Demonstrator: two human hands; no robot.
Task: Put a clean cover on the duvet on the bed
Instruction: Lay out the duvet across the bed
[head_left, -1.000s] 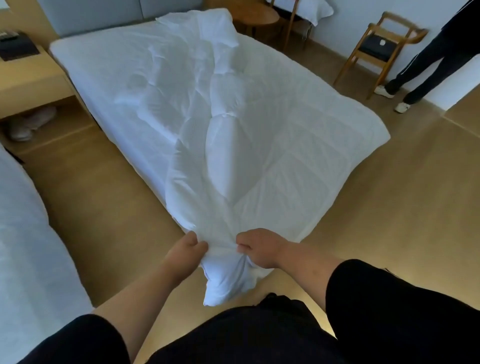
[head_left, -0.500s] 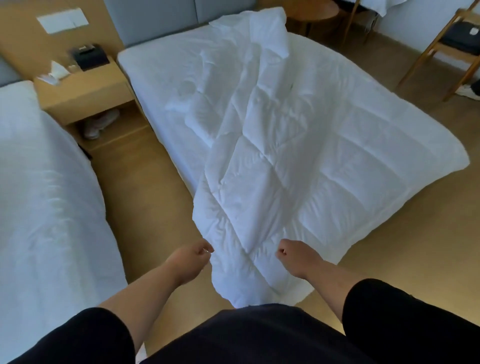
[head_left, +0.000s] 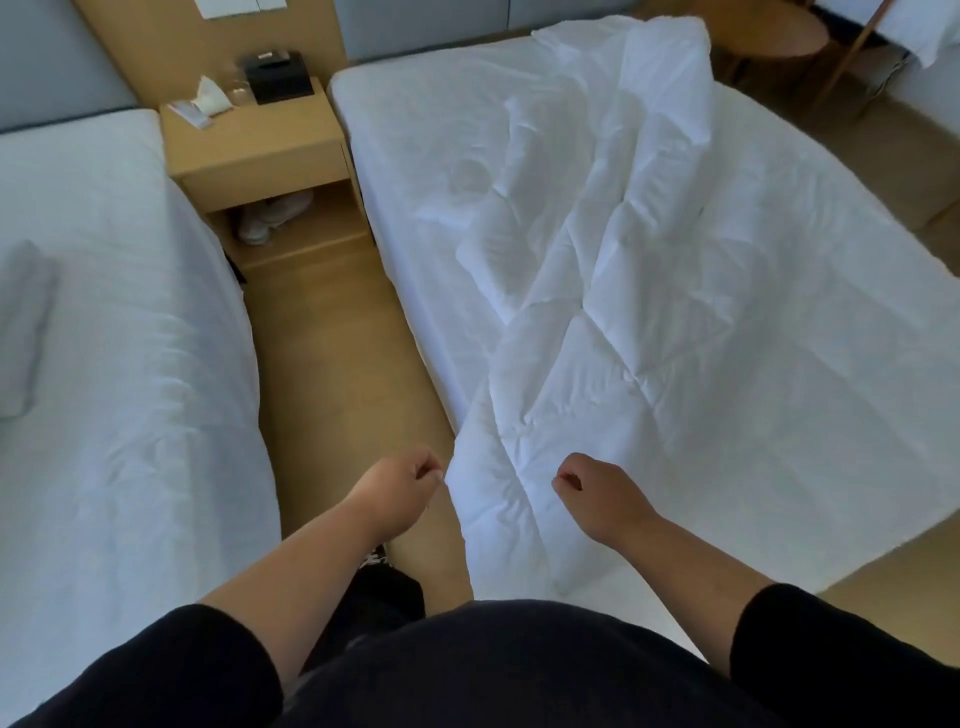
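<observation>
Nearest the camera, the person's black-sleeved arms are reaching out over the foot of the bed. The left hand (head_left: 400, 491) is hovering above the wooden floor just left of the white quilted duvet (head_left: 649, 332), its fingers loosely curled with nothing in them; its fingertips are right at the duvet's hanging corner, though contact cannot be judged. The right hand (head_left: 597, 491) is hanging over the duvet's near end, also loosely curled and holding nothing. A second ago both hands were pinching that corner together; half a second ago they had already let go and parted, and now they are sitting slightly wider apart.

The duvet is lying spread across the white-sheeted bed (head_left: 415, 156), its near corner drooping off the foot toward the floor and its middle bunched into ridges running toward the headboard. The view has swung leftward since earlier, so left of the duvet a second white-covered bed (head_left: 104, 338) is now filling more of the picture. Beyond, left of the duvet's far end, a light wooden nightstand (head_left: 260, 150) is carrying a black box (head_left: 275, 75).
</observation>
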